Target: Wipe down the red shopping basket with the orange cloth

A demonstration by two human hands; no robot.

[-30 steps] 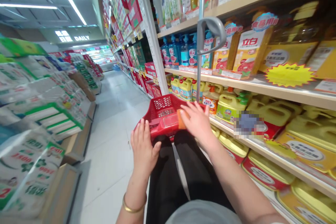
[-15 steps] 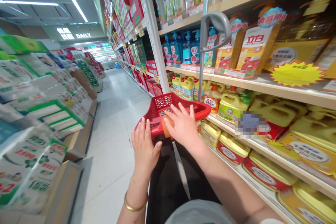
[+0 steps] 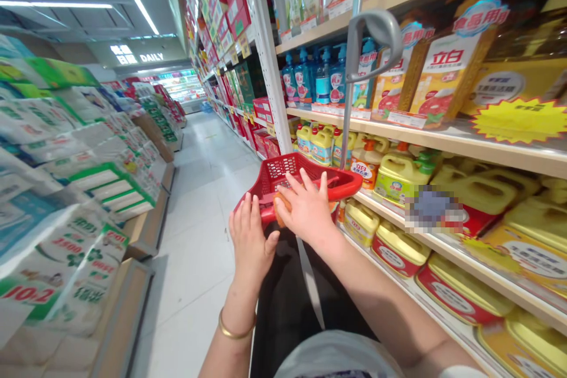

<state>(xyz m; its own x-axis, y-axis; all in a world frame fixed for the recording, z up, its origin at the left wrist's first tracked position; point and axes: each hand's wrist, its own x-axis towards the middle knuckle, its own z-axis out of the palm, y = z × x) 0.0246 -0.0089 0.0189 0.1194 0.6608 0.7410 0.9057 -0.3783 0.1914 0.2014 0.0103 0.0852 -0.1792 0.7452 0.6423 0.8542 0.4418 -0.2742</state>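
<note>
A red plastic shopping basket (image 3: 283,168) on a grey pull handle (image 3: 374,32) stands in front of my legs in a store aisle. My left hand (image 3: 250,239) rests flat against the basket's near rim, fingers stretched upward and close together. My right hand (image 3: 308,207) lies over the near rim with its fingers spread, pressing an orange object (image 3: 280,204) against the basket; most of that object is hidden under the palm. A gold bangle (image 3: 234,331) circles my left wrist.
Shelves on the right hold yellow detergent jugs (image 3: 401,174), blue pump bottles (image 3: 328,74) and refill pouches (image 3: 443,77). On the left, low platforms carry stacked tissue packs (image 3: 66,189). The pale floor of the aisle (image 3: 199,189) runs ahead to a far chilled section.
My right hand has slid left along the basket's near rim with the orange object under it. The left hand stays on the rim. The view has shifted slightly forward.
</note>
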